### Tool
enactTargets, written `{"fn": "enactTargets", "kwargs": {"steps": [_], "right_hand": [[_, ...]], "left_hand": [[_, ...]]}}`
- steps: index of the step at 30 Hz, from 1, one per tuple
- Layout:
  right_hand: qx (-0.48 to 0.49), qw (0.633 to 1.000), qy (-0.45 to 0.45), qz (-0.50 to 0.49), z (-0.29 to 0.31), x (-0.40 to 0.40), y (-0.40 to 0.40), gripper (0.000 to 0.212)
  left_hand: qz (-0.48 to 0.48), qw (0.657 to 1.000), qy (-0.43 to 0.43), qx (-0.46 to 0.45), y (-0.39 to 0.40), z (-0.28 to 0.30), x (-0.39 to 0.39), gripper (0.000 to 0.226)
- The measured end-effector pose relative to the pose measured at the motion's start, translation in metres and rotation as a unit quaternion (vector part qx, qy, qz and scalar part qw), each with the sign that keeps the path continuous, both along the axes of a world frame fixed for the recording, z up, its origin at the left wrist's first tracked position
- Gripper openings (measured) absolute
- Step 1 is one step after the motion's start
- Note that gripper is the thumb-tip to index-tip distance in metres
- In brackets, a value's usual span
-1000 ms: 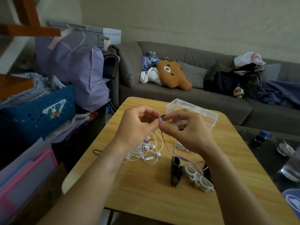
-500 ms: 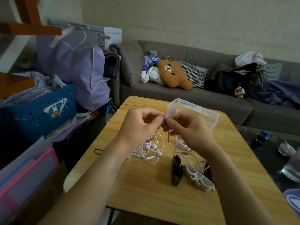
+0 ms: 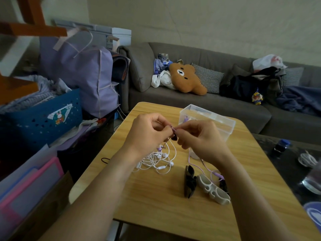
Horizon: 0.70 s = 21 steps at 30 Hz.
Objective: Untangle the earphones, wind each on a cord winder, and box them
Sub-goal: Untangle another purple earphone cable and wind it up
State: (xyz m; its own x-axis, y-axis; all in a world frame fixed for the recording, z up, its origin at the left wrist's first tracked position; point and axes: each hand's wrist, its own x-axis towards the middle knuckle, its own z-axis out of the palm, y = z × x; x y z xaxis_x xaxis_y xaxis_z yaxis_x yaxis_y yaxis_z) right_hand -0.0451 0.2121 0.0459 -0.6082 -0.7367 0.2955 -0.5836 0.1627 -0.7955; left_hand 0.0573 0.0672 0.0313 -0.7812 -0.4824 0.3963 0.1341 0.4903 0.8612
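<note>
My left hand [image 3: 147,134] and my right hand [image 3: 198,138] meet above the wooden table [image 3: 156,197], both pinching a small dark cord winder [image 3: 174,137] with purple earphone cord on it. The purple cord [image 3: 205,166] trails down from my right hand across the table. A tangle of white earphones [image 3: 156,160] lies under my hands. A black winder [image 3: 189,183] and a white winder [image 3: 214,191] lie near my right forearm. A clear plastic box [image 3: 217,122] stands open behind my hands.
A black hair tie [image 3: 105,160] lies at the table's left edge. A grey sofa [image 3: 199,105] with a bear cushion stands behind. Bags and a blue basket [image 3: 41,119] crowd the left. A dark side table [image 3: 295,160] with a bottle and glass sits right.
My hands have drawn closer together and lowered slightly. The purple cord has shortened as more of it has gone round the small winder.
</note>
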Motion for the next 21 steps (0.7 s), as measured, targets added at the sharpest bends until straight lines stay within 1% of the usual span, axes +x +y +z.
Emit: {"fn": "enactTargets", "kwargs": {"steps": [3, 7, 12, 13, 15, 19, 21], "right_hand": [[-0.003, 1.000, -0.013, 0.009, 0.0018, 0.0012, 0.0003, 0.013], [0.027, 0.999, 0.013, -0.016, 0.0011, 0.0001, -0.0005, 0.013], [0.071, 0.995, 0.053, -0.044, -0.0034, -0.0013, -0.0043, 0.015], [0.076, 0.995, 0.046, -0.038, -0.0043, -0.0006, -0.0053, 0.017], [0.085, 0.996, 0.003, -0.015, -0.0059, -0.0014, -0.0052, 0.020], [0.125, 0.988, -0.078, 0.043, -0.0071, -0.0038, -0.0020, 0.029], [0.149, 0.983, -0.079, 0.071, -0.0079, -0.0008, -0.0030, 0.033]], "left_hand": [[-0.035, 0.999, -0.018, -0.004, 0.0008, 0.0029, 0.0032, 0.003], [-0.048, 0.998, -0.044, 0.006, 0.0018, 0.0021, 0.0043, 0.004], [-0.021, 0.996, -0.047, -0.066, 0.0030, -0.0007, 0.0001, 0.005], [-0.012, 0.996, -0.045, -0.076, 0.0038, -0.0005, -0.0004, 0.007], [0.002, 0.995, -0.047, -0.087, 0.0043, -0.0021, -0.0020, 0.010], [0.011, 0.989, -0.074, -0.129, 0.0001, -0.0049, -0.0031, 0.015], [-0.005, 0.983, -0.078, -0.167, -0.0010, -0.0039, -0.0029, 0.015]]}}
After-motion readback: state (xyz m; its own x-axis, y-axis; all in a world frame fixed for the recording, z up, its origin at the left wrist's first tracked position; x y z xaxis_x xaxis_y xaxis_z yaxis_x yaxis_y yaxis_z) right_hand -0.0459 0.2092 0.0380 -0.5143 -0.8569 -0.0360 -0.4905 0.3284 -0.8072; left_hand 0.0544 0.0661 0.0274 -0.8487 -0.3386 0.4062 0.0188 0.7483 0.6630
